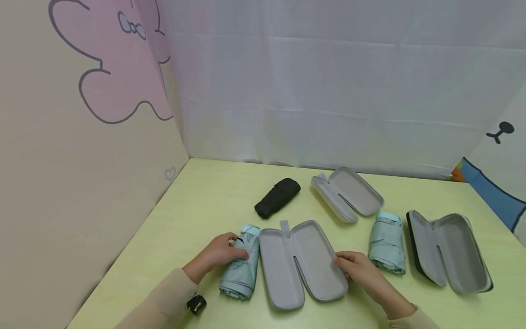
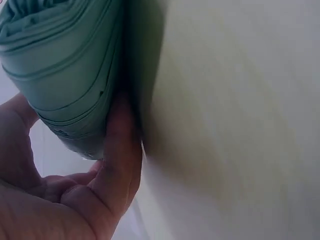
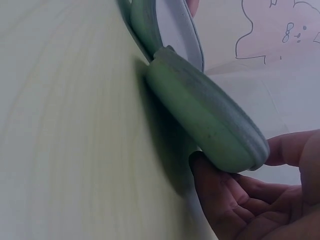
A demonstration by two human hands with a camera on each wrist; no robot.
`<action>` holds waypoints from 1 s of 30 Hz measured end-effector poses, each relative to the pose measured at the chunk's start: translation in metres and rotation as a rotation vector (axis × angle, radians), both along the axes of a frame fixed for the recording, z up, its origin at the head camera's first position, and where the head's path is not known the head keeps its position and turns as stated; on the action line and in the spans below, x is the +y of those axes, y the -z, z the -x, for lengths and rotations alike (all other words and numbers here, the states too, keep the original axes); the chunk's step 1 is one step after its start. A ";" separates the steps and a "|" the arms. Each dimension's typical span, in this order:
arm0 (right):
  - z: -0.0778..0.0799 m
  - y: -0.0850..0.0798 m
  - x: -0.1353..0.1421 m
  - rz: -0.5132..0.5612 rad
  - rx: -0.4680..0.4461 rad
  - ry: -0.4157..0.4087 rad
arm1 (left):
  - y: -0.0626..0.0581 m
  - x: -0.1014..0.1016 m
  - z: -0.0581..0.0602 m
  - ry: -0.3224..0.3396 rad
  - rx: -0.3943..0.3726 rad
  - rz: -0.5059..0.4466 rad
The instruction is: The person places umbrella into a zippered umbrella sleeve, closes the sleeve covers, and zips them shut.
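Pale yellow-green surface (image 1: 185, 205) fills the lower part of the head frame. On it, 3 long grey-lined cases, all unfolded, insides up, likely so the hollows are easy to reach: dark-edged grey-lined case (image 1: 458, 251) at lower right, rounded grey-lined case (image 1: 314, 262) at lower centre, smaller-looking grey-lined case (image 1: 355, 189) right of centre, farther up.

Right hand (image 1: 361, 269), lower right of centre: fingers narrow, pinching the outer edge of the lower-centre case's right side. Right wrist view shows thumb and fingers on opposite faces of its green-looking shell end; probably steadies the case by its free edge.

Left hand (image 1: 219, 251), lower left of centre: fingers curled round a rolled pale-teal fabric bundle (image 1: 242, 278), a folded umbrella by the look. Bundle sits right beside that case's left edge; can't tell if touching. Grip goes across the roll, likely to control its loose layers; left wrist view has 1 finger along the side facing the surface.

2nd rolled pale-teal bundle (image 1: 387, 242) lies between cases at right, untouched. Slim rolled black fabric bundle (image 1: 278, 198), upper centre of the surface, diagonal, untouched.

Smallest: light-grey fabric tab (image 1: 285, 226), sticking up at the lower-centre case's far end.
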State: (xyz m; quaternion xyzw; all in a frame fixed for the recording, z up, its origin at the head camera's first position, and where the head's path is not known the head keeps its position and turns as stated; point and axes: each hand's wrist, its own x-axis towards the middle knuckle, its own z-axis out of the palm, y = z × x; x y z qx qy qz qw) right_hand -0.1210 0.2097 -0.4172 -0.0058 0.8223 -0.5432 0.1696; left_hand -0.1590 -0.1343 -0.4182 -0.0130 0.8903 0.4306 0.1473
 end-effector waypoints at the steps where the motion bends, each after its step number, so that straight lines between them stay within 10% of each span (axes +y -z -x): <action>1: 0.000 0.000 0.000 0.002 -0.001 0.003 | 0.000 0.000 0.000 -0.004 -0.006 -0.003; 30: 0.001 -0.001 -0.004 0.098 -0.021 0.160 | -0.002 -0.015 0.012 -0.201 -0.034 -0.346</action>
